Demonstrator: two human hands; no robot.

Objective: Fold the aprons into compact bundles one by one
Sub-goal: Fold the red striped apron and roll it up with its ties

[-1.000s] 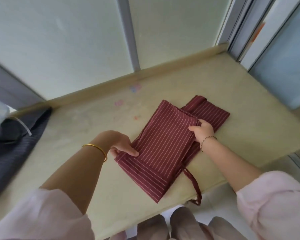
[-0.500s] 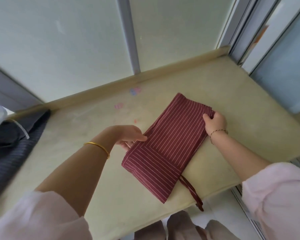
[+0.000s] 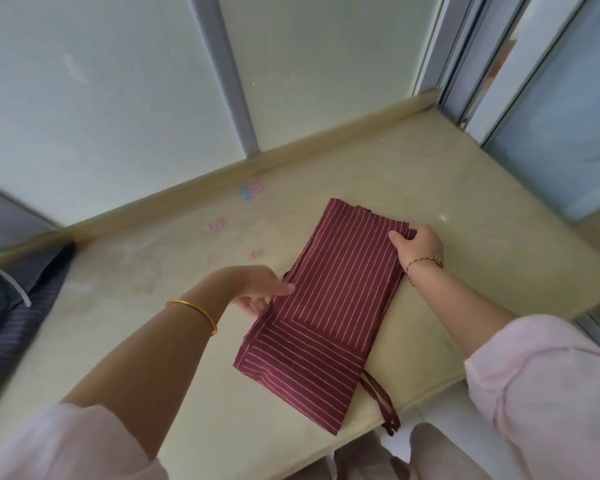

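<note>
Apron: we see the maroon striped apron (image 3: 329,306) folded into a long panel on the beige worktop (image 3: 465,202), between both hands.
Right hand (image 3: 418,244): its grip pinches the apron's far right corner, fingers curled.
Left hand (image 3: 257,292): fingers straight, slipped under the apron's left edge.
Apron tie (image 3: 383,403): trails off the worktop's near edge, below the right hand's grip.
Dark garment (image 3: 18,299): well left of the left hand.

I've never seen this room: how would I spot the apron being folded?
Find the pale yellow counter under the frosted window. The apron lies folded mid-counter between both hands. It is maroon with thin white stripes, unlike the dark grey cloth at the left edge.
</note>
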